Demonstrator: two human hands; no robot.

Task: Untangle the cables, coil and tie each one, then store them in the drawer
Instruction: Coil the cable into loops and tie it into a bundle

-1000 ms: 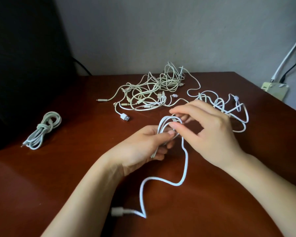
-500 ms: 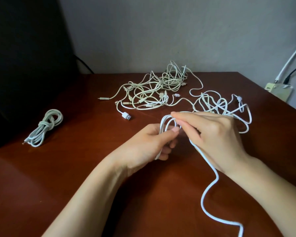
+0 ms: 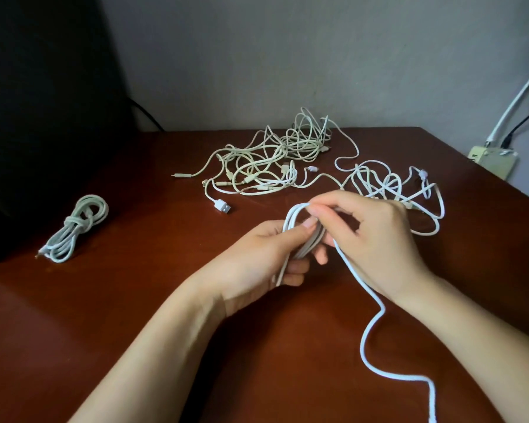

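My left hand (image 3: 263, 257) grips a bundle of loops of a white cable (image 3: 297, 230) over the middle of the brown table. My right hand (image 3: 376, 236) pinches the top of those loops with thumb and fingers. The cable's free tail (image 3: 370, 325) runs from under my right hand down to the bottom right edge of the view. A tangled pile of white and cream cables (image 3: 272, 166) lies at the back of the table. Another loose white tangle (image 3: 400, 190) lies behind my right hand. A coiled, knotted cable (image 3: 74, 230) rests at the left.
The table (image 3: 141, 315) is dark reddish wood, and its right edge runs diagonally at the right. A black shape (image 3: 37, 117) stands at the left. A cream wall outlet (image 3: 492, 157) with cords sits beyond the table's right edge. A USB plug (image 3: 222, 206) lies ahead of my left hand.
The cable's tail has swung from the lower left to the lower right, and its plug has left the view. My right hand has moved onto the top of the loops.
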